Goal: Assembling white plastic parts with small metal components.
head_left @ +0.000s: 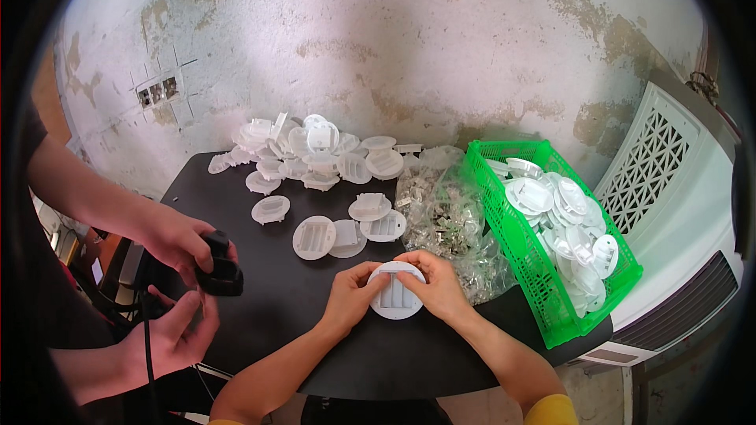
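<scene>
Table (209, 197): black top, rounded corner at far left.
Wall (378, 63): white, rough; coating flaked to brownish patches.
Wall openings (157, 92): three, dark, set in a row at upper left; thin dark lines around them.
Appliance (630, 267): white housing at right; lattice grille (650, 165) above, dark slatted vent (685, 303) below.
Cord bundle (703, 88): brownish, upper right.
Handheld device (220, 271): black, held by second person (102, 193) at left.
Cable (148, 346): black, running downward, lower left.

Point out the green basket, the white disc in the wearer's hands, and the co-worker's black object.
Green basket (523, 248): head view, on its left side wall.
Held white disc (397, 297): head view, on its upturned face.
Black object (221, 277): head view, on its lower part.
</scene>
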